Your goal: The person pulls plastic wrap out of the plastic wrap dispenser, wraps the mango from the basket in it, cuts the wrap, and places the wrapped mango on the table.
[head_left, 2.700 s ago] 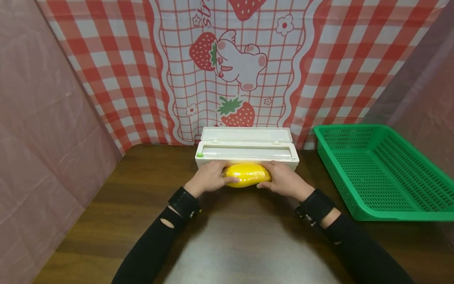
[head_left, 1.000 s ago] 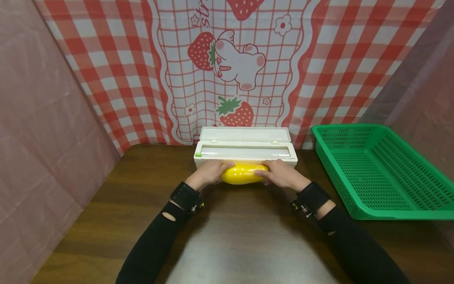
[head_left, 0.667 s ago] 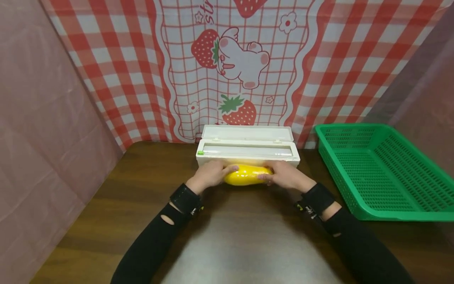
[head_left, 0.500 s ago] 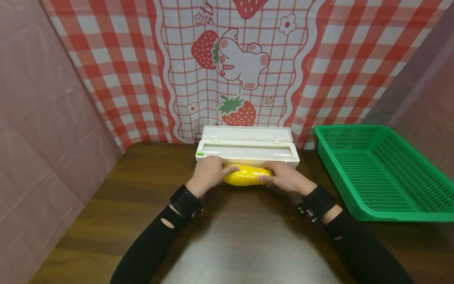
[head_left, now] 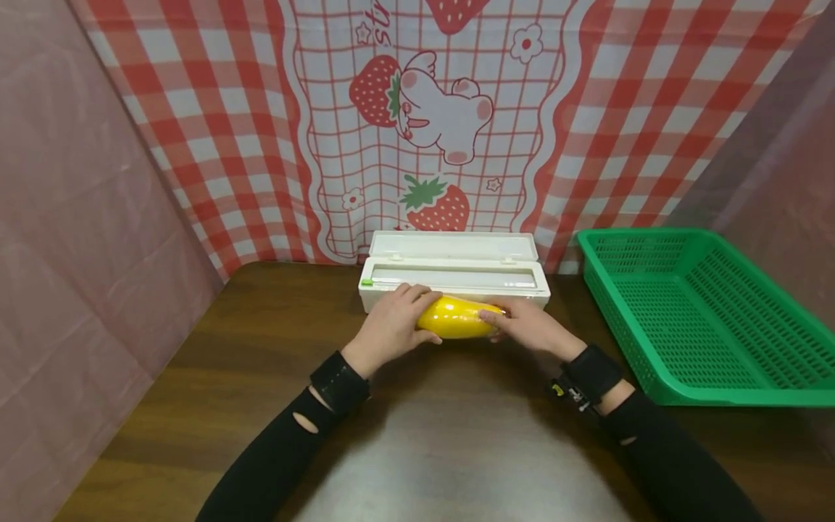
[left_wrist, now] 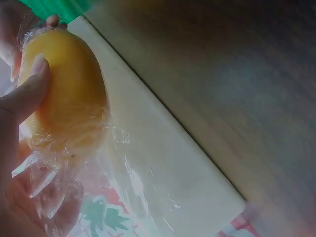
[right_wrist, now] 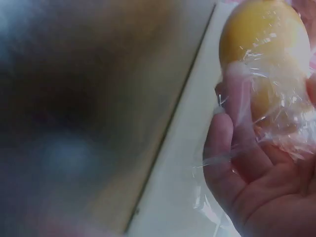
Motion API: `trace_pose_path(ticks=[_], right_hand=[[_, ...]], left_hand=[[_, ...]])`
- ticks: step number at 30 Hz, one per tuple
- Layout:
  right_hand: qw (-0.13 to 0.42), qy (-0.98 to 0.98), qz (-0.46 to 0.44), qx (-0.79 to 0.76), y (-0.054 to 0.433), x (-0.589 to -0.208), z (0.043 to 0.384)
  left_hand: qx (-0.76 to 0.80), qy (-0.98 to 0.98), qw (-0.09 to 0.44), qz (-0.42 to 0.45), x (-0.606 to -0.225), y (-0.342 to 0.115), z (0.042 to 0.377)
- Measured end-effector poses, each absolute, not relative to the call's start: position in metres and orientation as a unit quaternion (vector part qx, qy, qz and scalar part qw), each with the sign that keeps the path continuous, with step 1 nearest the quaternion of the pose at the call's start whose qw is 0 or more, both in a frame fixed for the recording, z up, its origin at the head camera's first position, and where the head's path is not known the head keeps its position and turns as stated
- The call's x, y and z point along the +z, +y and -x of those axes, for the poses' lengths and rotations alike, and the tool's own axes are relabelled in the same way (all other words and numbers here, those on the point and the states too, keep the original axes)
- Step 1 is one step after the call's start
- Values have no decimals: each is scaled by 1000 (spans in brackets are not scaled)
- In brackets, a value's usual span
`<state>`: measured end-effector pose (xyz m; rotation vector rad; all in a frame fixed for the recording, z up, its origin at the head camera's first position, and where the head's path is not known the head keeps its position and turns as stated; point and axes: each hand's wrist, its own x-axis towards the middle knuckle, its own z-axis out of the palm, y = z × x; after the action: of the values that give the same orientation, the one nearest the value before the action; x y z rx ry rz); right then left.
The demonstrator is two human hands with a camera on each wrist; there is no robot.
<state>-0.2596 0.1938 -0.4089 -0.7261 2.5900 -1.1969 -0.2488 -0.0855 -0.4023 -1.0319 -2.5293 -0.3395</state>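
A yellow mango-like fruit (head_left: 459, 319), wrapped in glossy cling film, is held lengthwise between both hands in the head view. My left hand (head_left: 394, 322) grips its left end, fingers over the top and thumb below on the near side. At the other end my right hand (head_left: 538, 328) holds it, with a thumb across the front. Loose crinkled film trails off the fruit (left_wrist: 69, 84) in the left wrist view. Right behind the hands stands a white cling film dispenser (head_left: 535, 293), its lid (head_left: 453, 245) tipped back and a green slider (head_left: 367, 282) at its left end.
A green perforated basket (head_left: 652, 370) stands on the right of the brown wooden table (head_left: 261, 348). Behind the dispenser hangs a red-and-white checked cloth (head_left: 209, 109) with strawberry prints. Pink fabric (head_left: 85, 254) closes off the left side.
My left hand has turned so its fingers lie over the top, its thumb moving from the upper side to below. The fruit now tilts slightly, and its left end is higher.
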Motion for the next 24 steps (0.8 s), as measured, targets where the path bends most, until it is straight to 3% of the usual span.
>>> trace_pose_path(ticks=[8, 18, 24], right_hand=[[-8, 912, 228, -342, 203, -398, 252], [-192, 903, 329, -201, 191, -397, 239], [-211, 894, 369, -142, 184, -400, 241]], left_hand=[[-122, -907, 181, 360, -400, -87, 250], [-139, -918, 149, 339, -396, -90, 250], [-196, -923, 121, 310, -393, -92, 253]])
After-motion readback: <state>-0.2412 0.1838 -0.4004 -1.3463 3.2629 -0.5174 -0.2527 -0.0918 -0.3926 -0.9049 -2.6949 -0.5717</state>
